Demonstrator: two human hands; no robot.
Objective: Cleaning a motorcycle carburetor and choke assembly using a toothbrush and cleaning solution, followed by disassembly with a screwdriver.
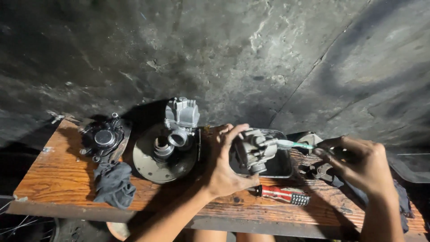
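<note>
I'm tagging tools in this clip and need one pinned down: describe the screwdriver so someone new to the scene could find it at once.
Start at the wooden bench and go to its front edge, just right of the left hand that grips a grey metal carburettor. The screwdriver lies flat there, below the dark tray. Its red-and-white striped handle is the only bright colour among the grey parts.

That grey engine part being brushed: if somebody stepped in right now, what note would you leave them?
Left hand: gripping a grey metal carburetor, held over a dark metal tray on the wooden bench.
Right hand: holding a toothbrush, bristles against the carburetor's side.
Nearby: a second carburetor standing on a round metal disc, a dark rag, a black round part at far left, a red-handled screwdriver in front of the tray.
Done: part is in hand, brush applied.
Left: how clean it is cannot be judged; the other parts lie untouched.
</note>
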